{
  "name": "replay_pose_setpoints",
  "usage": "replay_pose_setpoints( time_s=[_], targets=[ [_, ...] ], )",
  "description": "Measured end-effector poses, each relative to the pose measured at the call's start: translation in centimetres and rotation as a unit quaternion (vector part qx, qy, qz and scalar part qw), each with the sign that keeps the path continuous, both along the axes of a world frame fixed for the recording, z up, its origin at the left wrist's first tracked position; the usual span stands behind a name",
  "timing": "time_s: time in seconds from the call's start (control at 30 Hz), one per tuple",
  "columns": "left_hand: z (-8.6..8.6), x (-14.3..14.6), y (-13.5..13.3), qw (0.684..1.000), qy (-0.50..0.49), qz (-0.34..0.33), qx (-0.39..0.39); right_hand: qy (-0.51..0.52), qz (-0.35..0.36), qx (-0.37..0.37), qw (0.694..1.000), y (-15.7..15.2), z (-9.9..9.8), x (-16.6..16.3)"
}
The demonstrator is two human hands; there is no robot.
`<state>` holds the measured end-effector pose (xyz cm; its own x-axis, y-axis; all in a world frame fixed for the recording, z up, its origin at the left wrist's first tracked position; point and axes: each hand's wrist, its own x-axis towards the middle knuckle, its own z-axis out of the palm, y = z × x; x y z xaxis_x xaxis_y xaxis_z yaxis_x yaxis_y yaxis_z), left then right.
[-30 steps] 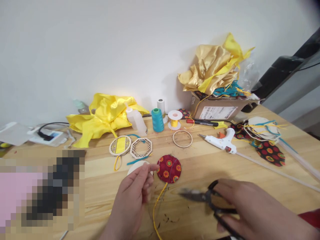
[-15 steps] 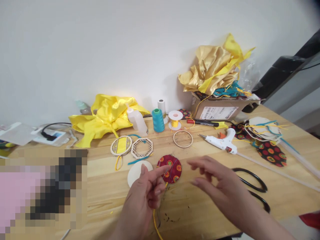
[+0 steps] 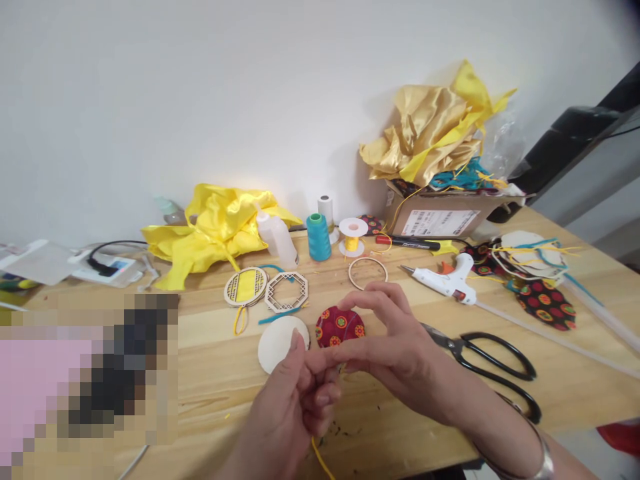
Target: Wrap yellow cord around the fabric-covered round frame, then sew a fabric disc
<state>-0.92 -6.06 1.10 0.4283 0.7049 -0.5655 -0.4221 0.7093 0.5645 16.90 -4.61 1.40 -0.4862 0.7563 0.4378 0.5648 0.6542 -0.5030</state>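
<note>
My left hand [image 3: 303, 400] is low in the middle, its fingers curled in and its thumb raised beside the forefinger. My right hand [image 3: 395, 340] meets it there, forefinger and thumb closed at the left forefinger's tip, other fingers lifted. Whatever lies between those fingertips is too small or hidden to name. Just behind the hands is a dark red patterned fabric disc [image 3: 336, 325], partly covered by my right fingers. A plain white disc [image 3: 280, 343] lies behind my left thumb. Yellow cord [image 3: 320, 457] trails below my left hand.
Black-handled scissors [image 3: 500, 343] lie right of my right hand, partly under the forearm. Behind are a glue gun [image 3: 445, 280], a wooden ring [image 3: 354, 270], a teal thread cone [image 3: 319, 239], an octagonal frame [image 3: 270, 303] and a cardboard box [image 3: 483, 210] heaped with fabric.
My right hand has moved left from open space to the left forefinger, and its thumb and forefinger have closed there. The scissors' pivot now shows. The view has shifted slightly.
</note>
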Motion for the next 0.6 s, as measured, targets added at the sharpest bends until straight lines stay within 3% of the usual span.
replay_pose_setpoints(
  time_s=[0.17,0.3,0.6],
  targets=[
    [-0.14,0.01,-0.42,0.999,0.028,-0.012,0.019,-0.013,0.000,0.002,1.000,-0.09,0.03,0.13],
    [-0.61,0.07,-0.48,0.985,0.124,-0.050,0.113,-0.013,-0.008,0.005,1.000,-0.34,0.34,0.27],
    [0.20,0.21,-0.32,0.872,0.375,-0.127,0.288,-0.043,-0.021,0.012,0.999,-0.64,0.54,0.53]
  ],
)
